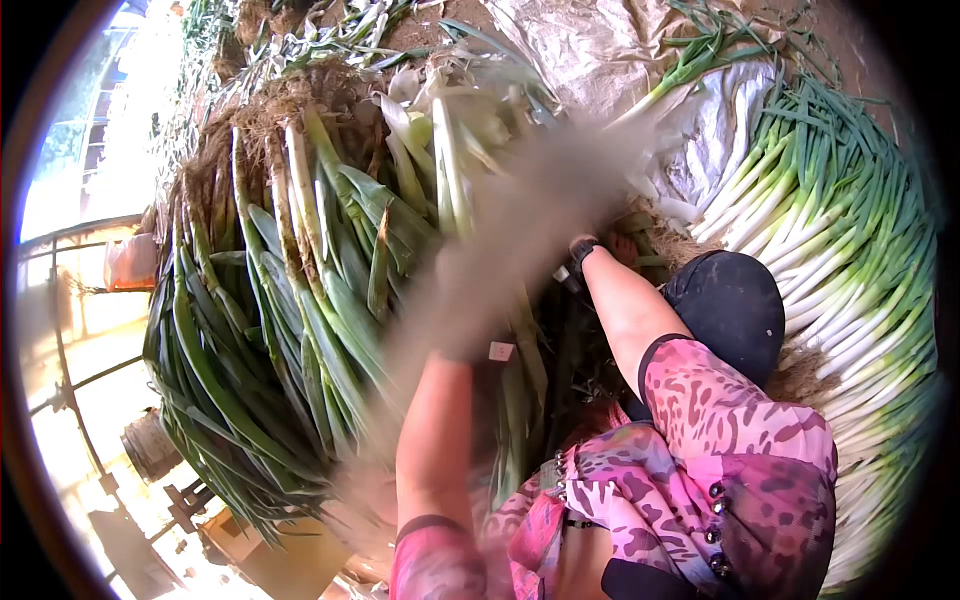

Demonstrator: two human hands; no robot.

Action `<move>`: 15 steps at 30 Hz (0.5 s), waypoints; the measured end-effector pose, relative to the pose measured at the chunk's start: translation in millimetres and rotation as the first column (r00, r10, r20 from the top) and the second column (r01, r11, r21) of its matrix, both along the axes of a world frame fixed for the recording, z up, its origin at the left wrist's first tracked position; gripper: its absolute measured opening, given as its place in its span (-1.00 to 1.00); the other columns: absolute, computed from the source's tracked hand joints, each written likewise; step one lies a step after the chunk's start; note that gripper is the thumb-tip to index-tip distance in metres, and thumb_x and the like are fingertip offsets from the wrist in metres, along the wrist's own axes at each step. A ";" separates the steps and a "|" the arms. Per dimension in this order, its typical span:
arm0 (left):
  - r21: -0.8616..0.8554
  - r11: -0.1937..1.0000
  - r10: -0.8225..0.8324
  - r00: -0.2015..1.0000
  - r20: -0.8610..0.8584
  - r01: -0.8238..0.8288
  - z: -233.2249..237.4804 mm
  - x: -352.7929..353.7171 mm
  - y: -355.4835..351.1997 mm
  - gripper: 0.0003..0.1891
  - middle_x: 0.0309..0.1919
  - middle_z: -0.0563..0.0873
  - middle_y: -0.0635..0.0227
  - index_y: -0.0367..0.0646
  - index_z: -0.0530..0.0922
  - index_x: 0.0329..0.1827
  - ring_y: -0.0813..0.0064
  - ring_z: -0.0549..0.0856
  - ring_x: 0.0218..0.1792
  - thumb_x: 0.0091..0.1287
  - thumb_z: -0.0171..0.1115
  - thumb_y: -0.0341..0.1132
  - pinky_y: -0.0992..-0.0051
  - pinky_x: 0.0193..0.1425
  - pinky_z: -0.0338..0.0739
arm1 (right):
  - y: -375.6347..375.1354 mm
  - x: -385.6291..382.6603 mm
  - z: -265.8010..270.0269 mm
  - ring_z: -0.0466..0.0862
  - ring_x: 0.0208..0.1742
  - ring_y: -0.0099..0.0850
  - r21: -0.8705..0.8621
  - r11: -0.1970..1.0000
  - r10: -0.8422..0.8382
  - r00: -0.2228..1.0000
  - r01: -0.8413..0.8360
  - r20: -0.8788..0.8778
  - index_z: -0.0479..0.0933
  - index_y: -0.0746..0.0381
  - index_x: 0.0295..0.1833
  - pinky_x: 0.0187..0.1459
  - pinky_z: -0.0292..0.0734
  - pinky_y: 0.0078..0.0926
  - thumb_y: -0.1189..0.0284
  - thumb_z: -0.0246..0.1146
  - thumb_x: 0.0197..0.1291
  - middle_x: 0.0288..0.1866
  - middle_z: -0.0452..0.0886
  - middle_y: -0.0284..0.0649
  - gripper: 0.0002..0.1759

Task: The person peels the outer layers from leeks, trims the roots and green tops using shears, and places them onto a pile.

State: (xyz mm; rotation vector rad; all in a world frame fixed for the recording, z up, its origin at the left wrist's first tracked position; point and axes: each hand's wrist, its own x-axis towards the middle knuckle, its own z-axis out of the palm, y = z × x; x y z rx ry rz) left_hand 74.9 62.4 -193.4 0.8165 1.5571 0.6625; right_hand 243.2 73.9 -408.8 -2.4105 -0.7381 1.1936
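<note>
My left hand (468, 318) is a grey motion blur in front of a big heap of leeks (300, 280) with green leaves and earthy roots. It seems closed on a long leek (560, 190) that smears diagonally up to the right. My right hand (583, 250), in a dark glove, reaches into the dark gap among the leeks near my black-clad knee (735, 305). Its fingers are mostly hidden. Both arms are bare below pink patterned sleeves.
A neat stack of trimmed leeks (840, 230) with white shafts curves along the right side. A white sheet (720, 120) lies on the soil behind it. At the left are a metal frame (60, 330) and a rusty can (150, 445).
</note>
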 end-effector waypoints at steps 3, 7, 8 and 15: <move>0.090 0.994 -0.044 0.991 -0.125 0.056 81.1 24.1 -16.4 -0.83 -0.48 0.67 0.40 -0.28 0.63 -0.19 0.55 0.61 -0.53 0.26 0.37 -0.37 0.52 -0.45 0.49 | 21.9 14.0 45.8 0.77 -0.24 -0.16 0.148 0.965 -0.202 0.973 0.218 -0.115 0.65 0.30 -0.05 -0.26 0.63 -0.20 0.13 0.30 0.30 -0.23 0.75 -0.01 -0.59; 0.162 0.981 0.060 0.968 0.246 -0.102 94.0 -0.1 -21.0 -0.86 -0.49 0.66 0.44 -0.20 0.63 -0.16 0.58 0.62 -0.56 0.30 0.39 -0.39 0.58 -0.47 0.49 | 69.0 35.6 134.8 0.77 -0.27 -0.15 0.368 0.837 -0.263 0.886 0.406 -0.382 0.66 0.31 -0.10 -0.29 0.63 -0.18 0.14 0.31 0.28 -0.27 0.75 -0.01 -0.60; 0.106 0.972 0.160 0.918 0.363 -0.212 101.6 -1.5 -21.8 -0.86 -0.48 0.66 0.44 -0.19 0.63 -0.15 0.57 0.63 -0.56 0.31 0.40 -0.39 0.57 -0.47 0.50 | 75.9 37.2 148.8 0.77 -0.27 -0.15 0.418 0.820 -0.198 0.878 0.391 -0.435 0.67 0.32 -0.11 -0.29 0.62 -0.18 0.15 0.32 0.28 -0.28 0.75 -0.01 -0.60; 0.154 0.986 0.041 0.991 0.130 -0.061 162.3 -19.2 -34.3 -0.77 -0.43 0.68 0.45 -0.24 0.63 -0.04 0.60 0.64 -0.47 0.31 0.37 -0.36 0.58 -0.39 0.52 | 15.8 1.8 216.3 0.71 -0.10 -0.27 0.527 0.733 0.545 0.835 -0.431 -0.074 0.63 0.14 0.13 -0.02 0.63 -0.37 0.23 0.28 0.30 -0.12 0.73 -0.15 -0.64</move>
